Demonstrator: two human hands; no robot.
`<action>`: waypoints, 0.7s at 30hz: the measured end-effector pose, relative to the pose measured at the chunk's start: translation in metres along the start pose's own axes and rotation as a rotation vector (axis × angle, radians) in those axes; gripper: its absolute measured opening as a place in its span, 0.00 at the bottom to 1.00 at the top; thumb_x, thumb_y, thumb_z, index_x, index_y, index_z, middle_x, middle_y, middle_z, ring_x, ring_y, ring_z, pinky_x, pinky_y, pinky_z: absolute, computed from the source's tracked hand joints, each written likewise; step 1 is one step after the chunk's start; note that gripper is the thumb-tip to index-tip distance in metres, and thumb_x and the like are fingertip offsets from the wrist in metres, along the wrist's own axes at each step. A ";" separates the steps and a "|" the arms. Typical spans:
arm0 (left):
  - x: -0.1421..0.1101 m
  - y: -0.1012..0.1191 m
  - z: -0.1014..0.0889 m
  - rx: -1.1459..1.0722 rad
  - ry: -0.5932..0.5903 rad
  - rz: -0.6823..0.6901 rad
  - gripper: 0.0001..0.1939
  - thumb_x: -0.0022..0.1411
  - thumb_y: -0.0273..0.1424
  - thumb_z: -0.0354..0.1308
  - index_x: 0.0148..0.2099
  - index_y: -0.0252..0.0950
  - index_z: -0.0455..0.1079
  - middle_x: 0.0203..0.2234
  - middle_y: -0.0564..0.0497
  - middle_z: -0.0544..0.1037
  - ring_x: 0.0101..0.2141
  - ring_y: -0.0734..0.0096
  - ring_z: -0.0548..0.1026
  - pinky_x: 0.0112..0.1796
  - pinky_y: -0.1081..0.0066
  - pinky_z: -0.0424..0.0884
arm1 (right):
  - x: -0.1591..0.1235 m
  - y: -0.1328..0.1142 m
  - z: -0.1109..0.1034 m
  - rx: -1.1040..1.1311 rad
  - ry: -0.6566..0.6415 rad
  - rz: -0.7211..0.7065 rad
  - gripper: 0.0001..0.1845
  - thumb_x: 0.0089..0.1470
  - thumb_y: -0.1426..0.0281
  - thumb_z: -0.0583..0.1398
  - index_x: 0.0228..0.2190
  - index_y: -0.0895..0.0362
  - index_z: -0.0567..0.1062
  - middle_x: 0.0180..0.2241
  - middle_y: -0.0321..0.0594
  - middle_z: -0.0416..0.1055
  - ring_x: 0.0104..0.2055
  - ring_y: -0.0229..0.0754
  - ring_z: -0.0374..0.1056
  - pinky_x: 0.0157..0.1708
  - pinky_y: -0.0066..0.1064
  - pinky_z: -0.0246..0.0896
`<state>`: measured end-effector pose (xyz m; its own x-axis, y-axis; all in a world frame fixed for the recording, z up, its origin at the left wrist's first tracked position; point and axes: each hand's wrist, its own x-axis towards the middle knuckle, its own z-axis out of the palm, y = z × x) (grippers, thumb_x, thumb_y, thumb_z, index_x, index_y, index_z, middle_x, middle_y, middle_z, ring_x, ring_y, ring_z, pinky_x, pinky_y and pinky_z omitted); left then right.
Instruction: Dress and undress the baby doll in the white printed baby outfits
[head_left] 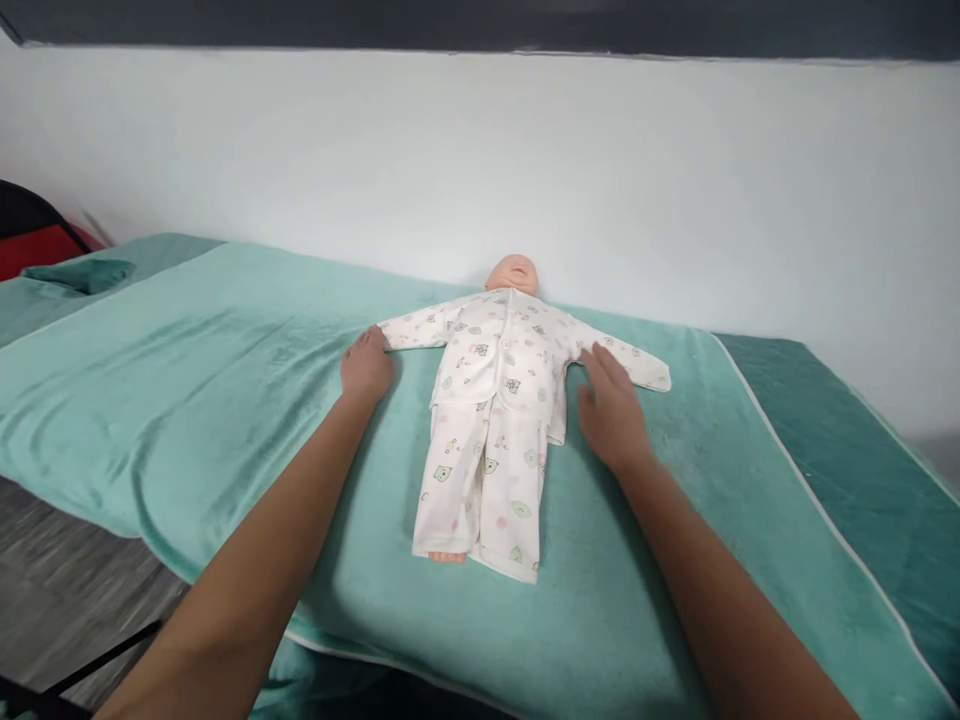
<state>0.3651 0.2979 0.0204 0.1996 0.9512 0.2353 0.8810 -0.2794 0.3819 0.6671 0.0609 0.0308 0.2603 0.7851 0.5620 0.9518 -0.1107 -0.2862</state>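
Note:
A baby doll point(513, 272) lies on its back, dressed in a white printed pajama top point(501, 350) and matching trousers point(480, 485). Its head points to the wall and both sleeves are spread out. At the cuff of the sleeve on the left is my left hand point(367, 364), its fingers closed on the sleeve end. My right hand point(613, 408) is held beside the other sleeve point(637, 365), fingers stretched out and touching or just over its lower edge. Toes show at one trouser hem; the other foot is hidden.
A light green blanket point(225, 400) with some wrinkles covers the bed under the doll. Behind it rises a white wall point(375, 160). Darker green cloth point(862, 460) lies at the right. A red and black item point(37, 240) stands at far left.

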 end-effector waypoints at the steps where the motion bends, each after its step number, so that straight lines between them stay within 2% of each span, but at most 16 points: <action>1: -0.002 -0.001 0.000 0.004 -0.009 -0.013 0.33 0.63 0.18 0.44 0.70 0.27 0.60 0.66 0.35 0.66 0.67 0.51 0.63 0.66 0.53 0.60 | -0.004 -0.012 0.003 0.014 -0.069 -0.006 0.31 0.61 0.76 0.51 0.65 0.62 0.64 0.70 0.56 0.57 0.72 0.56 0.54 0.68 0.56 0.53; 5: -0.014 -0.002 -0.005 0.009 -0.043 -0.012 0.29 0.65 0.21 0.44 0.68 0.26 0.62 0.66 0.32 0.65 0.68 0.49 0.61 0.66 0.50 0.58 | -0.021 -0.044 0.006 0.005 -0.315 0.027 0.32 0.62 0.76 0.50 0.67 0.64 0.60 0.69 0.58 0.57 0.71 0.58 0.55 0.67 0.61 0.52; 8: -0.036 -0.003 -0.012 0.007 -0.050 0.000 0.28 0.69 0.25 0.41 0.69 0.25 0.60 0.68 0.32 0.62 0.69 0.48 0.58 0.66 0.49 0.57 | -0.031 -0.049 0.000 0.001 -0.374 0.033 0.30 0.63 0.76 0.47 0.65 0.65 0.64 0.68 0.57 0.60 0.71 0.58 0.55 0.67 0.60 0.52; 10: -0.063 -0.006 -0.019 -0.001 -0.052 0.025 0.28 0.71 0.29 0.42 0.69 0.28 0.60 0.69 0.34 0.61 0.70 0.48 0.58 0.66 0.49 0.57 | -0.036 -0.048 -0.006 0.045 -0.372 0.006 0.28 0.65 0.76 0.46 0.63 0.63 0.68 0.66 0.55 0.63 0.70 0.57 0.58 0.67 0.59 0.54; 13: -0.120 -0.025 -0.033 -0.026 -0.021 0.063 0.26 0.72 0.35 0.43 0.68 0.35 0.63 0.68 0.38 0.64 0.69 0.50 0.59 0.67 0.47 0.55 | -0.045 -0.047 -0.017 0.157 -0.325 -0.043 0.25 0.68 0.70 0.46 0.59 0.57 0.72 0.63 0.51 0.69 0.66 0.55 0.64 0.65 0.56 0.60; 15: -0.164 -0.051 -0.043 -0.047 0.061 0.051 0.26 0.72 0.38 0.44 0.67 0.38 0.63 0.68 0.41 0.65 0.69 0.53 0.60 0.67 0.49 0.56 | -0.053 -0.046 -0.025 0.211 -0.292 -0.041 0.23 0.68 0.66 0.48 0.58 0.53 0.74 0.60 0.47 0.72 0.63 0.54 0.69 0.62 0.54 0.64; 17: -0.210 -0.090 -0.052 -0.030 0.163 0.003 0.27 0.72 0.40 0.43 0.68 0.40 0.62 0.69 0.42 0.64 0.69 0.57 0.59 0.68 0.53 0.56 | -0.062 -0.044 -0.033 0.227 -0.283 -0.001 0.23 0.67 0.62 0.50 0.58 0.49 0.73 0.58 0.44 0.74 0.60 0.55 0.72 0.58 0.52 0.69; 19: -0.255 -0.143 -0.061 0.062 0.217 -0.112 0.28 0.71 0.41 0.43 0.69 0.42 0.60 0.70 0.43 0.61 0.70 0.59 0.58 0.69 0.56 0.55 | -0.070 -0.042 -0.039 0.231 -0.318 0.027 0.24 0.65 0.59 0.51 0.58 0.48 0.73 0.57 0.42 0.76 0.58 0.56 0.74 0.54 0.50 0.73; 21: -0.297 -0.203 -0.072 0.193 0.209 -0.320 0.30 0.69 0.42 0.43 0.69 0.42 0.59 0.71 0.41 0.58 0.71 0.54 0.56 0.68 0.53 0.57 | -0.077 -0.040 -0.042 0.235 -0.334 0.030 0.25 0.64 0.58 0.51 0.59 0.47 0.72 0.58 0.40 0.75 0.58 0.56 0.74 0.55 0.51 0.73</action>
<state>0.0964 0.0624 -0.0626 -0.1707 0.9335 0.3155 0.9526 0.0745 0.2951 0.6160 -0.0206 0.0319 0.1831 0.9427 0.2788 0.8717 -0.0245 -0.4894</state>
